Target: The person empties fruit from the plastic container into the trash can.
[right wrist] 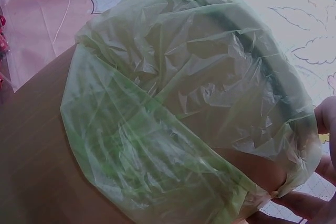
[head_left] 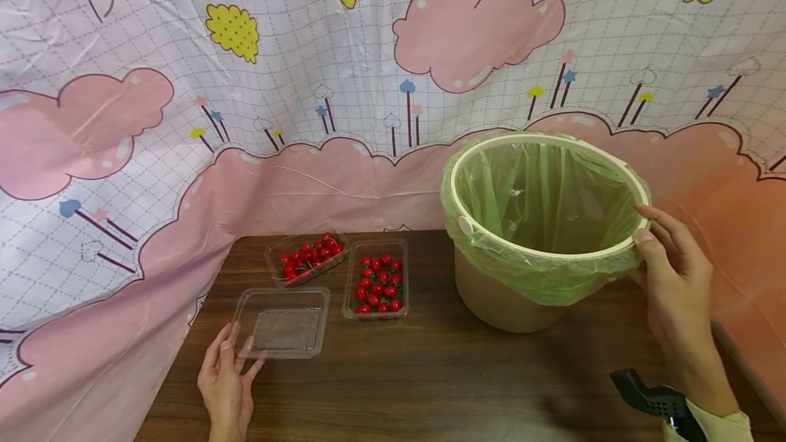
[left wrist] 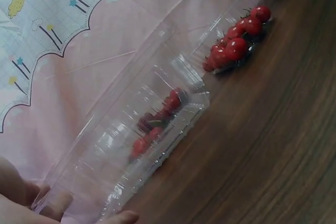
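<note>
My left hand pinches the front left corner of a clear plastic box with nothing inside, low over the brown table. Through its wall the left wrist view shows red cherry tomatoes. On the right stands a beige trash bin, its mouth lined with a thin green bag folded out over the sides and a cream ring around the rim. My right hand grips that rim at its right side, thumb and fingertips on the ring; in the right wrist view the bag hides part of the fingers.
Behind the clear box are two more clear boxes of red fruit: a slanted one and, right of it, a straight one. A printed cloth hangs along the back and sides of the brown table.
</note>
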